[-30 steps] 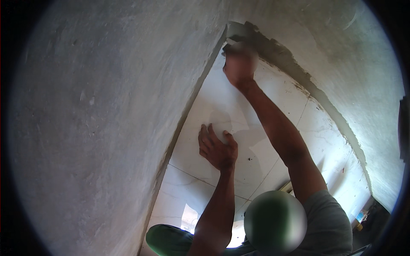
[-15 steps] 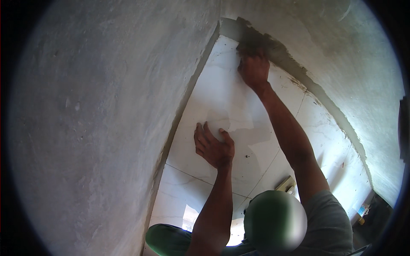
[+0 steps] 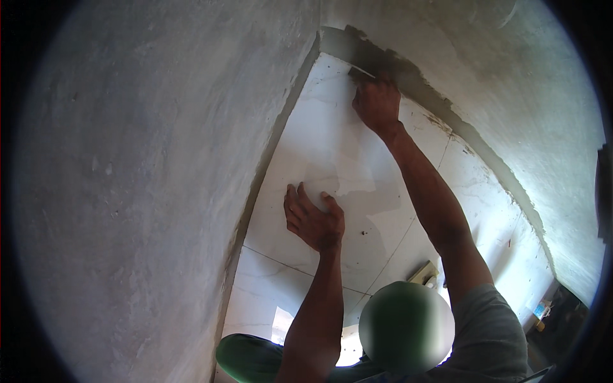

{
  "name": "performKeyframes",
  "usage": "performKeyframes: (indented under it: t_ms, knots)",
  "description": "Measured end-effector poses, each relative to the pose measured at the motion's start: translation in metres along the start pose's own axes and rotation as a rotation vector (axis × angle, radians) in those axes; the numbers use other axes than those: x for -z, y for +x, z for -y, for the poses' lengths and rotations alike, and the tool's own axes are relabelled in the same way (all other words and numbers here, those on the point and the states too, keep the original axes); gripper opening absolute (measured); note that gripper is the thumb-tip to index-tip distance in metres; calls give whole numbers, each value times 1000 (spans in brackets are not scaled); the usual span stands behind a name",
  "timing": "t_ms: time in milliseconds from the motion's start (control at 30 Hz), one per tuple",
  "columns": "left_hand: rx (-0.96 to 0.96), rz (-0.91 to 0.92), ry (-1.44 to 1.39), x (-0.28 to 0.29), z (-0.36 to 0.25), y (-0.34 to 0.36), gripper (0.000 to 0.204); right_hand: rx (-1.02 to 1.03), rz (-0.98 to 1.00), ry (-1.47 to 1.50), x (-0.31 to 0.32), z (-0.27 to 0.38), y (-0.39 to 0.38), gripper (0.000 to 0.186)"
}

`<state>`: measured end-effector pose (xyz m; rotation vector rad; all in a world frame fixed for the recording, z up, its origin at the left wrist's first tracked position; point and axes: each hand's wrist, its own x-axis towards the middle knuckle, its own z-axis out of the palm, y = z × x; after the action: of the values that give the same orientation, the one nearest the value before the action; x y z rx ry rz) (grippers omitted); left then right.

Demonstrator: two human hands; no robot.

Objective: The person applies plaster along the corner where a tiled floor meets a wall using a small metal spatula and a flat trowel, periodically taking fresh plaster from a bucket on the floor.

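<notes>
My right hand is closed round a flat-bladed scraper at the far end of the floor. Only a thin edge of its blade shows beyond the fingers; the handle is hidden in the grip. It lies against the damp grey mortar strip where the tiles meet the right wall. Nearer to me, my left hand rests palm down on a white marbled floor tile, fingers spread, holding nothing.
Plastered grey walls close in on both sides and meet at a far corner. A pale block-like object lies on the tiles near my right arm. Green-clad knees are at the bottom. Small items stand at the lower right.
The scraper's blade edge now shows at the right hand, which has shifted slightly back from the wall. The left hand stays on the tile, and the whole view has shifted a little.
</notes>
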<state>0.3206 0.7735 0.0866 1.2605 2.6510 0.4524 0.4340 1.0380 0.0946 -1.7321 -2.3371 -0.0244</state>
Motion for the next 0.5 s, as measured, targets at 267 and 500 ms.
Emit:
performKeyframes:
  t_ms: [267, 500]
  knots:
    - [-19, -10, -6, -3, 3, 1, 59, 17, -108, -16, 9, -16, -27, 38]
    - [-101, -120, 35, 2, 4, 8, 53, 14, -88, 106, 31, -18, -42, 39]
